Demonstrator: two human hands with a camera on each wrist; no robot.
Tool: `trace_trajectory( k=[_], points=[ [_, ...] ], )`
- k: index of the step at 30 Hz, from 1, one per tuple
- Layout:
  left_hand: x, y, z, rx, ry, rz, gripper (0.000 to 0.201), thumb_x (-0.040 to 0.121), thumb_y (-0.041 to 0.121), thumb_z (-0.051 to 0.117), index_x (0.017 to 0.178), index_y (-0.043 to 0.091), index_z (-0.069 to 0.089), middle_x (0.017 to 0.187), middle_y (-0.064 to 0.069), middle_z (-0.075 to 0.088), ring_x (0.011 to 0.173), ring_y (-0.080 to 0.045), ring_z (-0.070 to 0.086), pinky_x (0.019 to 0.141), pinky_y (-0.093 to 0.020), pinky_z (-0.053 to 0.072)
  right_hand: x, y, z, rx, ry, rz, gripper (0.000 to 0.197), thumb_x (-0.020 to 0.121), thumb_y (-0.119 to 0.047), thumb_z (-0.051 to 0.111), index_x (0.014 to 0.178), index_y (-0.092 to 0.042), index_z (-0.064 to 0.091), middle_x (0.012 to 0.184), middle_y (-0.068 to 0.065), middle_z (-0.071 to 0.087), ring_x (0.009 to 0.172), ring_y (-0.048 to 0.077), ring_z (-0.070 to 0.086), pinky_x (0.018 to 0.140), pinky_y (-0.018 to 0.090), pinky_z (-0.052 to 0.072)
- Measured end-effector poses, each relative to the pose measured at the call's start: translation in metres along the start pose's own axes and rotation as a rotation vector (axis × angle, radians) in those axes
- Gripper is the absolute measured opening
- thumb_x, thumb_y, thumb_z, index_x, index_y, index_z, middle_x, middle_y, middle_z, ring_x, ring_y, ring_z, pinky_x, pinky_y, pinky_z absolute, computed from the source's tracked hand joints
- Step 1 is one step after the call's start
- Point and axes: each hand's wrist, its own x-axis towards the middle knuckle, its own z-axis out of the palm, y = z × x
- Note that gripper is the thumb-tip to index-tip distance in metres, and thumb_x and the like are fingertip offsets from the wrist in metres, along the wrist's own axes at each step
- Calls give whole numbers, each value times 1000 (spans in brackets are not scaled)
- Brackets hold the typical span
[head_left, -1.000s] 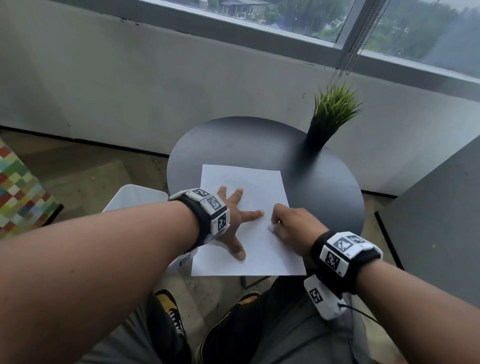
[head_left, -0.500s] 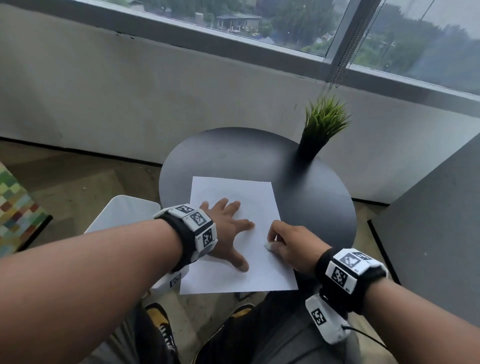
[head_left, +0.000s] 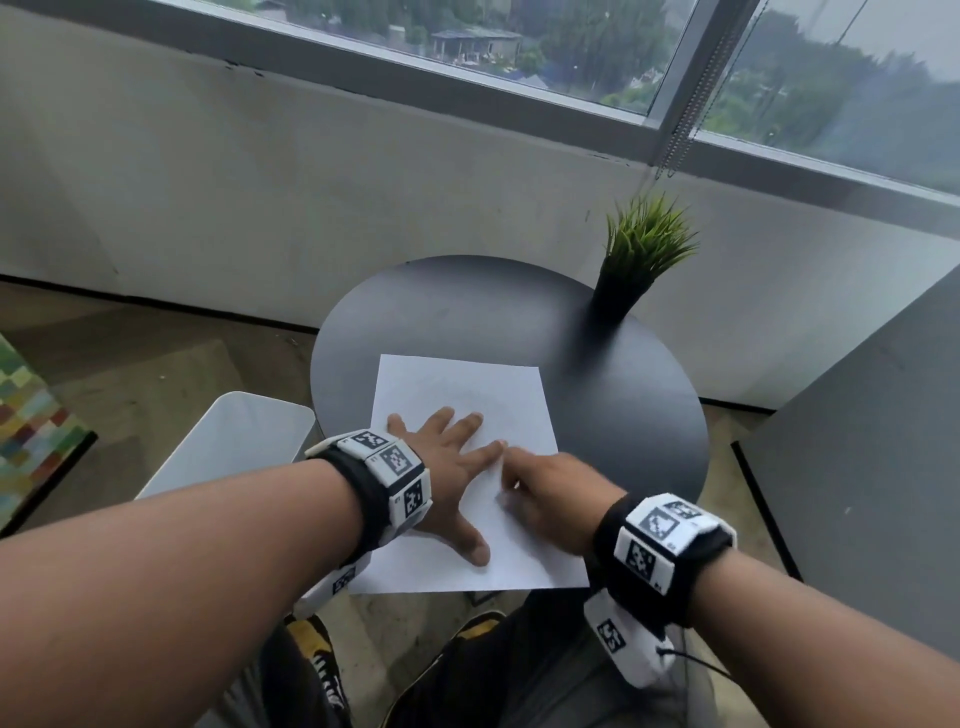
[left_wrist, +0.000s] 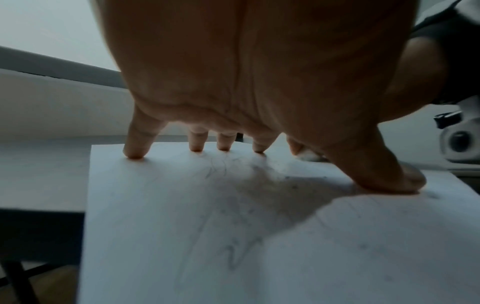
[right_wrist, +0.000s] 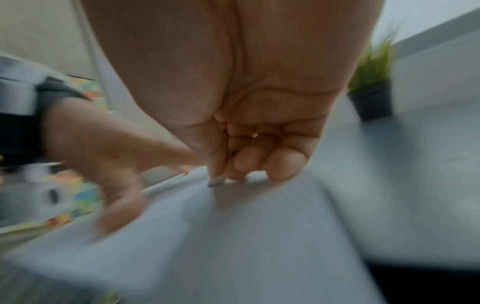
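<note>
A white sheet of paper (head_left: 457, 395) with faint pencil marks lies on a round black table (head_left: 467, 312). My left hand (head_left: 460, 483) presses flat on the sheet with its fingers spread, and in the left wrist view its fingertips (left_wrist: 135, 154) bear down on the paper (left_wrist: 233, 236). My right hand (head_left: 540, 493) is beside the left index finger, fingers curled. In the right wrist view it pinches a small pale eraser (right_wrist: 216, 182) against the paper (right_wrist: 233, 236). The eraser also shows past the left thumb (left_wrist: 309, 157).
A green plant in a black pot (head_left: 639, 260) stands at the table's far right. A white seat (head_left: 234, 441) is left of the table, a grey panel (head_left: 857, 467) is on the right, and a wall with a window is behind. My legs and shoes are below the table's near edge.
My right hand has slid left across the sheet, close to the left index finger. The left hand stays pressed flat on the paper. The head view has tilted upward.
</note>
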Motion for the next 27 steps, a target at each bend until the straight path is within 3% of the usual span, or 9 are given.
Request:
trace_trajectory(
  k=[2,7,9,11,13,18,21,23,27],
  points=[
    [-1,-1,2,-16,3,6,128,65,88,64,158,44,-12,168,5,-22,154,-26,-18,117,-72,6,1,-9,9,23,-65,-95,15,92,-34,50,104,-26,49,101,6,64,90,28,58,76,34,48],
    [-5,-4,1,4,42,44,120,65,89,62,158,47,-1,169,6,-9,154,-27,-5,118,-64,14,19,21,-10,167,59,173,13,90,-35,58,99,-26,56,94,0,65,85,20,59,71,27,44],
    [-4,-9,-2,8,87,37,115,66,90,60,158,47,6,169,4,-2,153,-27,2,118,-60,17,20,25,-10,181,52,166,12,90,-36,58,97,-26,55,92,0,64,83,20,59,72,28,47],
    [-3,-14,-2,-3,81,7,120,64,89,62,157,47,1,169,3,-6,154,-28,-2,119,-61,12,18,21,-10,158,42,152,12,91,-36,56,97,-26,53,92,1,64,82,21,60,73,30,49],
    [-2,-17,1,-26,45,-9,122,63,89,64,156,50,-5,169,3,-15,155,-29,-10,120,-65,6,14,15,-9,108,36,112,11,91,-35,54,97,-26,53,92,0,64,83,22,59,73,31,49],
    [-1,-18,2,-29,7,13,122,65,88,64,155,51,-9,168,4,-21,155,-29,-15,119,-68,5,4,-17,2,-36,-116,-166,6,89,-28,52,95,-25,53,87,-3,61,81,20,52,70,30,44],
    [0,-17,0,-16,5,6,123,65,86,66,155,51,-9,168,4,-19,155,-28,-14,119,-69,6,21,5,-13,-18,17,68,10,89,-32,52,96,-24,52,92,3,62,86,28,58,71,30,47],
    [-1,-16,0,-14,-2,3,123,65,86,66,155,51,-10,168,5,-19,155,-28,-14,119,-69,6,25,11,-15,-49,85,130,12,89,-30,50,97,-20,50,93,8,62,85,30,56,70,31,47],
    [-1,-18,-2,-10,-10,11,122,66,86,66,155,50,-10,168,4,-21,155,-29,-15,118,-71,6,5,-21,1,-47,-75,-165,13,91,-25,50,101,-18,54,97,7,65,88,28,57,70,31,43]
  ],
)
